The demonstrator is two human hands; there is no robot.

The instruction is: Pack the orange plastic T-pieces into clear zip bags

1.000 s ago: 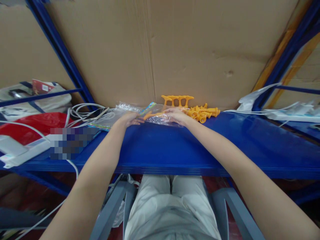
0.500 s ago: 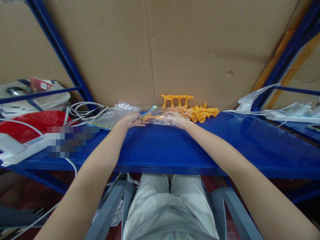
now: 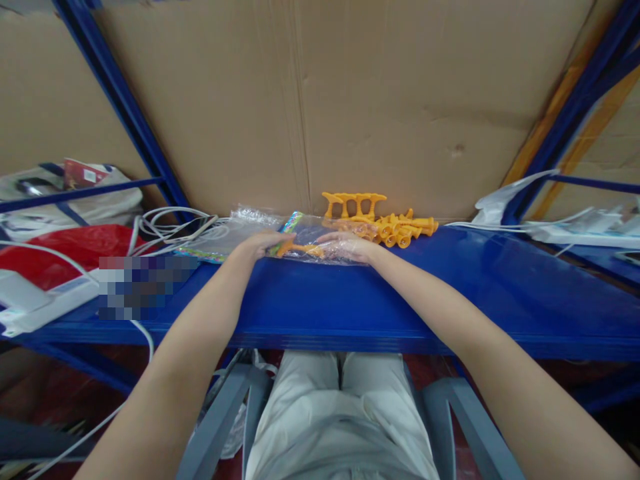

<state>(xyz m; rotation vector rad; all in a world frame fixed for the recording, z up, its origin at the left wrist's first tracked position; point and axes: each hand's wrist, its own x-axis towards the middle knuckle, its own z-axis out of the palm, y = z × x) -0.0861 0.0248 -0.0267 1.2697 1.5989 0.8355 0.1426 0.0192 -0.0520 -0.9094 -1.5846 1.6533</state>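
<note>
A clear plastic bag with a colourful header lies at the back of the blue shelf. My left hand grips the bag's left end, its fingers pinching the plastic next to an orange plastic piece that shows through the bag. My right hand is inside the bag's open right end, covered by the film, fingers closed around the orange piece's far end. A pile of orange plastic parts lies just right of the bag against the cardboard wall.
More clear bags and white cables lie left of my hands. A red bag and white box sit far left. White plastic and a power strip are at the right. Cardboard backs the shelf.
Both hands drew the bag slightly toward me. The orange piece slid left inside the bag and my left thumb closed over its end.
</note>
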